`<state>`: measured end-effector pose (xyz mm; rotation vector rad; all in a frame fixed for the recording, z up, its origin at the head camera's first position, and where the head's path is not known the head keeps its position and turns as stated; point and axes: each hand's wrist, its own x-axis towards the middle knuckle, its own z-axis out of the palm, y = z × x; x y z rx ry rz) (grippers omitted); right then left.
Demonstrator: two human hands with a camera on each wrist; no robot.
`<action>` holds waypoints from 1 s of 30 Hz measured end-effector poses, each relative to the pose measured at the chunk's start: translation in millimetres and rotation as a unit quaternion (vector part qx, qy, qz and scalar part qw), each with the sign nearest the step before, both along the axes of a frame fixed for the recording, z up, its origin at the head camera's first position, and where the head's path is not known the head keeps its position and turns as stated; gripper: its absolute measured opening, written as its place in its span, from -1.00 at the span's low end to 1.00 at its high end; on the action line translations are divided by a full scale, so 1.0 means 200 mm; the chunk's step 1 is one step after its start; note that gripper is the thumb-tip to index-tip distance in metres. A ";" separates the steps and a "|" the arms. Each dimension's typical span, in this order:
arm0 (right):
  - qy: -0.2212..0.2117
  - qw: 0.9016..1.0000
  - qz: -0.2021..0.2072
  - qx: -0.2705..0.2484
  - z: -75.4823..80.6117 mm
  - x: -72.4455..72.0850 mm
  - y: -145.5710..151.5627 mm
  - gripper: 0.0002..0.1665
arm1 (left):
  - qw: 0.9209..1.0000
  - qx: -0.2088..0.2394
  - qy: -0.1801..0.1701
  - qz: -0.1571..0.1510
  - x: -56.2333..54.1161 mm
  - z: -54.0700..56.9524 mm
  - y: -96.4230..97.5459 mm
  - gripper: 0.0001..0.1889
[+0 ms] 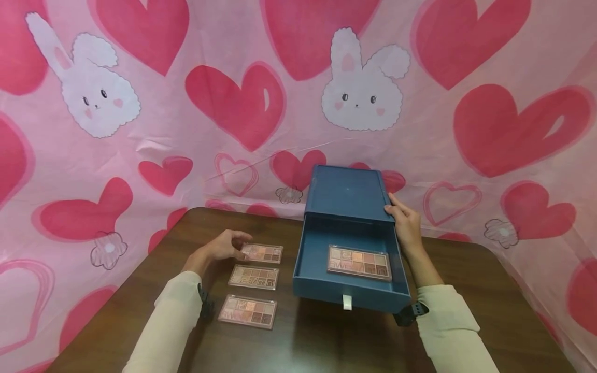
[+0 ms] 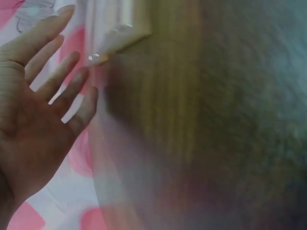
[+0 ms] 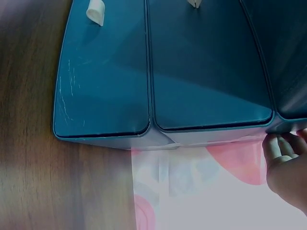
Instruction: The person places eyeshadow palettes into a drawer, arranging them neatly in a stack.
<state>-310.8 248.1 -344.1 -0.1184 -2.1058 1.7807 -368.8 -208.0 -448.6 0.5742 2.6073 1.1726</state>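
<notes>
Three eyeshadow palettes lie in a column on the table: the far palette [image 1: 263,253], the middle palette [image 1: 254,277] and the near palette [image 1: 247,312]. My left hand [image 1: 224,245] is at the left end of the far one. In the left wrist view, the left hand [image 2: 43,110] has loosely spread fingers, close to a clear palette edge [image 2: 127,36]. A blue drawer unit [image 1: 347,189] stands to the right, its top drawer [image 1: 322,290] pulled out with another palette [image 1: 359,262] inside. My right hand [image 1: 408,225] rests against the unit's right side, fingertips at its upper edge.
Lower drawer fronts [image 3: 206,72] with white pull tabs [image 3: 96,12] are closed beneath the extended drawer. Behind the wooden table [image 1: 354,342] hangs a pink cloth [image 1: 224,46] with hearts and rabbits. The open drawer overhangs the table's middle.
</notes>
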 end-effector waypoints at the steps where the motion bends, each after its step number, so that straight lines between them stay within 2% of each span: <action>1: 0.001 1.000 -0.002 0.001 0.00 0.00 0.00 -0.40 | 1.000 -0.002 -0.003 -0.007 0.00 -0.01 0.00 -0.33; 4: 0.000 1.000 -0.004 0.004 0.01 0.00 0.00 -0.41 | 1.000 -0.004 -0.009 -0.015 0.00 -0.03 0.00 -0.26; 7: -0.006 1.000 0.000 0.005 0.01 0.01 0.00 -0.40 | 1.000 -0.007 0.002 -0.022 -0.01 -0.05 0.00 -0.26; 17: -0.018 1.000 0.004 0.001 0.00 0.01 0.01 -0.40 | 0.999 -0.020 0.021 -0.016 -0.04 -0.11 0.01 -0.31; 24: -0.025 1.000 0.007 0.002 0.00 0.02 0.01 -0.39 | 0.999 -0.009 0.040 -0.022 -0.06 -0.10 0.00 -0.38; 30: -0.022 1.000 0.012 -0.002 0.01 0.01 0.01 -0.39 | 0.999 0.013 0.030 -0.006 -0.07 -0.10 -0.01 -0.37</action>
